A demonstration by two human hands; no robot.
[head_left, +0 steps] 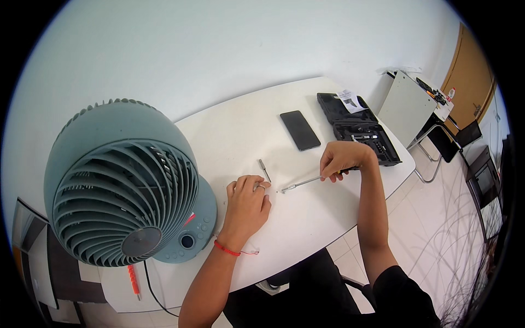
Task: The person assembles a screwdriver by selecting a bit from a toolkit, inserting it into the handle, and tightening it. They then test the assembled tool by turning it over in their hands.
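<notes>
My right hand (343, 158) is bent down at the wrist, with thumb and fingers closed round a long-shafted screwdriver (306, 182). Its thin metal shaft slants down to the left, to a thicker metal end close to the table. Dark handle parts show beneath my fingers. By that end lie tiny specks that I cannot make out. My left hand (249, 199) rests on the white table (240, 128), fingers bent and thumb apart, with nothing visible in it. A slim metal driver bit (264, 170) lies just beyond its fingertips. A red cord bracelet (226, 249) circles the left wrist.
A large grey-green fan (126, 186) stands at the left, its black cable (153, 290) hanging down. A red pen (134, 281) lies near it. Farther back are a black phone (300, 130) and an unfolded black tool case (363, 136). A chair (443, 142) stands beyond the table.
</notes>
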